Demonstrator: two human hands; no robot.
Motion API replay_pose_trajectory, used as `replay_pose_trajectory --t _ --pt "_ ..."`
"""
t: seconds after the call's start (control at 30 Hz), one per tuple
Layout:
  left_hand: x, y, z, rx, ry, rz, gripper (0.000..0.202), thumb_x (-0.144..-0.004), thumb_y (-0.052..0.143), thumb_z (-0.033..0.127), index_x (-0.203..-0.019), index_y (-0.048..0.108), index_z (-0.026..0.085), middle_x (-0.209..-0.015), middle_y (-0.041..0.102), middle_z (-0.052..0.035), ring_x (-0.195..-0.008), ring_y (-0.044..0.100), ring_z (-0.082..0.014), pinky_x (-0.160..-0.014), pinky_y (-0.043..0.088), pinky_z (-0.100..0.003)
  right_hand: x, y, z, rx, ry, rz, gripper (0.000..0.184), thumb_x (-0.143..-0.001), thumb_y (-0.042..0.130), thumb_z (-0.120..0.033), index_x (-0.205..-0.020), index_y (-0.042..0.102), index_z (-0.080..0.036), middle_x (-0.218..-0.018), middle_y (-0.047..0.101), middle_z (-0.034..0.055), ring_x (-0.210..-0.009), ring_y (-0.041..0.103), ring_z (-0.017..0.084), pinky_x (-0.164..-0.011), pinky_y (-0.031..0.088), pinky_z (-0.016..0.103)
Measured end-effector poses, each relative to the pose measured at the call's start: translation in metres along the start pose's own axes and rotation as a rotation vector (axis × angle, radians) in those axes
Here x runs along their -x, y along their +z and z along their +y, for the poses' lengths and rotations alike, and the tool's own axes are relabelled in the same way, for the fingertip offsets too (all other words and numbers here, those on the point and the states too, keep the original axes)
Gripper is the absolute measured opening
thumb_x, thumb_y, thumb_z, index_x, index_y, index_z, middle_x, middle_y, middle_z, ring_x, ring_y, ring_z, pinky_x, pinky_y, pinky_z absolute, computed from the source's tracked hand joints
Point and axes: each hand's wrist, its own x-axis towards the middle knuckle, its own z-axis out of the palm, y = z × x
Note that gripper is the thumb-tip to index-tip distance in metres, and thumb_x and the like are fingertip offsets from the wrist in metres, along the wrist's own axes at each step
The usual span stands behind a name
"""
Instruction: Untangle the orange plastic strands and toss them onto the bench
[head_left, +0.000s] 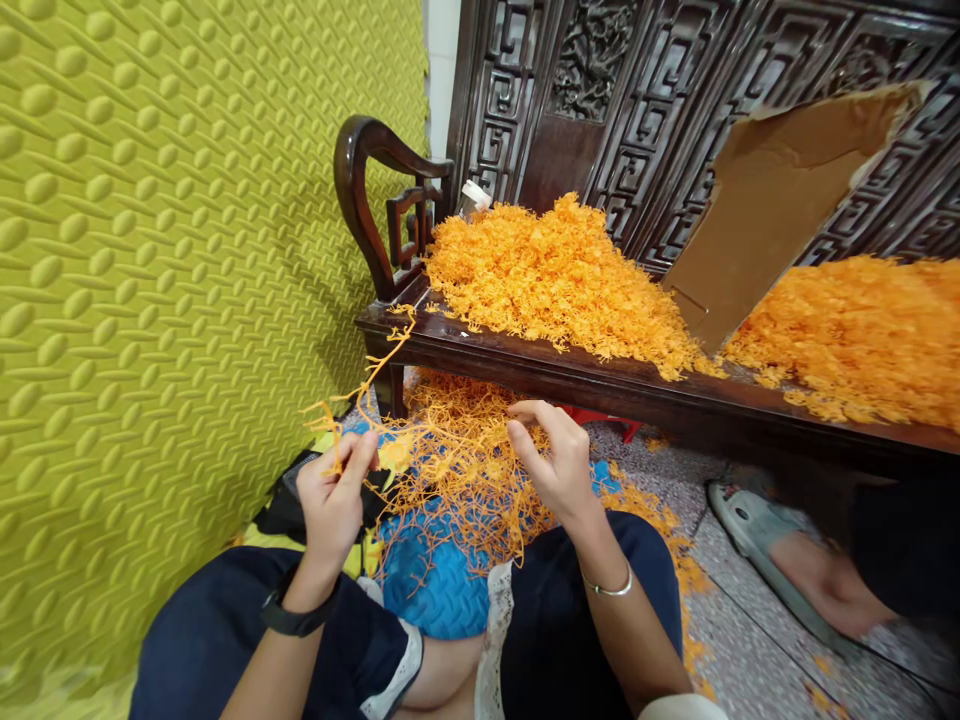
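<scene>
My left hand (335,492) pinches a thin orange branching stem (388,352) between thumb and fingers. The stem's twigs spread upward toward the bench's left end. To the right, my right hand (553,462) is raised with thumb and forefinger curved and a gap between their tips; I see nothing held there. Beneath and between both hands lies a tangled heap of orange stems (469,475), partly over a blue textured mat (431,580). On the dark wooden bench (480,345) in front is a large pile of small orange frilly pieces (555,275).
A cardboard sheet (787,190) stands on the bench, dividing that pile from a second orange pile (862,330). Yellow textured padding (187,250) covers the left side. Another person's foot in a grey-green clog (780,550) is at right. Orange bits (686,570) litter the speckled floor.
</scene>
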Motion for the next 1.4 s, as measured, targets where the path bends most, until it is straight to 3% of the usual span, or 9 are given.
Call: replay_pose_trajectory --t 0.2,0.4,0.53,0.7,0.87,1.07,1.17,1.27,1.4 --pt "0.000 0.000 0.001 -0.018 0.006 -0.005 0.037 -0.081 0.062 0.031 -0.050 0.046 0.016 -0.049 0.039 0.0049 -0.046 0.034 -0.0074 -0.046 0.029 -0.022 -0.003 0.004 -0.002 -0.204 0.136 -0.028 0.018 -0.090 0.052 -0.033 -0.083 0.059 -0.018 -0.075 0.063 0.0014 -0.069 0.058 0.012 -0.069 0.045 0.025" --pt "0.000 -0.001 0.002 -0.009 0.012 -0.025 0.036 -0.082 0.060 0.030 -0.051 0.048 0.017 -0.049 0.041 0.0045 -0.047 0.037 -0.0080 -0.048 0.031 -0.022 -0.005 0.011 0.009 -0.488 0.456 -0.463 0.046 -0.085 0.053 -0.051 -0.119 0.051 -0.021 -0.088 0.062 0.0031 -0.070 0.059 0.013 -0.064 0.046 0.026" --pt "0.000 0.000 0.002 -0.003 0.019 -0.038 0.035 -0.083 0.059 0.027 -0.051 0.048 0.017 -0.050 0.042 0.0043 -0.047 0.038 -0.0080 -0.048 0.030 -0.022 -0.004 0.025 0.014 -0.546 0.515 -0.533 0.045 -0.084 0.051 -0.055 -0.111 0.055 -0.019 -0.072 0.057 -0.0001 -0.058 0.051 0.011 -0.054 0.041 0.024" --pt "0.000 -0.001 0.004 -0.014 0.025 -0.051 0.035 -0.083 0.058 0.026 -0.051 0.048 0.017 -0.050 0.043 0.0040 -0.047 0.038 -0.0085 -0.048 0.031 -0.023 -0.005 0.038 0.013 -0.688 0.556 -0.401 0.041 -0.079 0.057 -0.056 -0.066 0.049 -0.018 -0.054 0.039 -0.0054 -0.046 0.033 0.007 -0.043 0.027 0.021" --pt "-0.003 0.000 0.012 -0.101 0.076 -0.116 0.037 -0.083 0.056 0.024 -0.049 0.044 0.017 -0.048 0.039 0.0048 -0.046 0.035 -0.0079 -0.049 0.030 -0.023 -0.004 0.035 0.008 -0.662 0.462 -0.026 0.037 -0.081 0.058 -0.048 -0.063 0.052 -0.016 -0.053 0.038 -0.0049 -0.049 0.032 0.007 -0.047 0.024 0.022" --pt "0.022 0.028 0.014 -0.076 0.046 -0.442 0.039 -0.085 0.050 0.026 -0.051 0.033 0.018 -0.050 0.027 0.0057 -0.046 0.027 -0.0073 -0.045 0.025 -0.022 -0.010 0.035 0.030 -0.559 0.471 0.380 0.035 -0.083 0.058 -0.044 -0.065 0.052 -0.015 -0.055 0.037 -0.0059 -0.051 0.031 0.007 -0.049 0.023 0.022" --pt "0.034 0.033 0.017 -0.033 0.012 -0.482 0.039 -0.086 0.049 0.028 -0.052 0.032 0.019 -0.050 0.027 0.0053 -0.046 0.027 -0.0077 -0.045 0.025 -0.022 -0.016 0.007 0.067 -0.531 0.493 0.563 0.037 -0.081 0.058 -0.048 -0.065 0.049 -0.016 -0.054 0.035 -0.0073 -0.048 0.029 0.006 -0.047 0.022 0.021" --pt "0.029 0.020 0.024 -0.049 -0.021 -0.338 0.039 -0.084 0.052 0.029 -0.050 0.036 0.018 -0.048 0.030 0.0052 -0.045 0.029 -0.0079 -0.044 0.025 -0.022 -0.013 -0.049 0.111 -0.583 0.502 0.745 0.040 -0.074 0.064 -0.050 -0.062 0.044 -0.018 -0.050 0.030 -0.0098 -0.043 0.023 0.004 -0.043 0.018 0.019" --pt "0.009 0.004 0.025 -0.024 -0.018 -0.127 0.038 -0.082 0.056 0.027 -0.049 0.040 0.018 -0.048 0.036 0.0047 -0.046 0.033 -0.0083 -0.047 0.028 -0.023 0.008 -0.101 0.131 -0.641 0.526 0.503 0.028 -0.071 0.071 -0.041 -0.080 0.060 -0.016 -0.058 0.051 -0.0038 -0.047 0.041 0.006 -0.047 0.032 0.020"
